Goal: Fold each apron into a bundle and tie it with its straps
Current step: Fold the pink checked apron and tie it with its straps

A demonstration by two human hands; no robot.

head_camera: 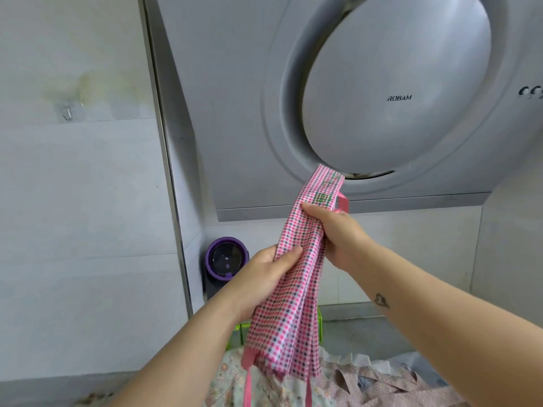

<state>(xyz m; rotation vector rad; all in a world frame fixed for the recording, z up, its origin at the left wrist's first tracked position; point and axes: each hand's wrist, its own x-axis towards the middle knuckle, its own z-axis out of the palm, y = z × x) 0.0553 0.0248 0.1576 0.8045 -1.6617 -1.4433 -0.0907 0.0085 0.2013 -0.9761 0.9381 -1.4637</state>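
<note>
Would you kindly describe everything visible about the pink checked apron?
The apron is thin woven cloth in pink, dark and white check, with green stitching near its top. It hangs upright in the air, gathered lengthwise into a narrow strip. The right hand grips it high, the left hand lower. Pink straps dangle below.

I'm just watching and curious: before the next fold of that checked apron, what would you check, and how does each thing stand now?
1. Both hands on the cloth: ok. The left hand pinches the pink checked apron lower down; the right hand grips it higher up.
2. Apron gathered lengthwise: ok, it hangs as a narrow folded strip.
3. Straps free for tying: ok in part. Pink straps dangle at the bottom; whether they are tangled, cannot tell.
4. Top clear of the range hood: cannot tell; it sits close to the hood.
5. Landing place: not ok, other fabrics are piled below.
</note>
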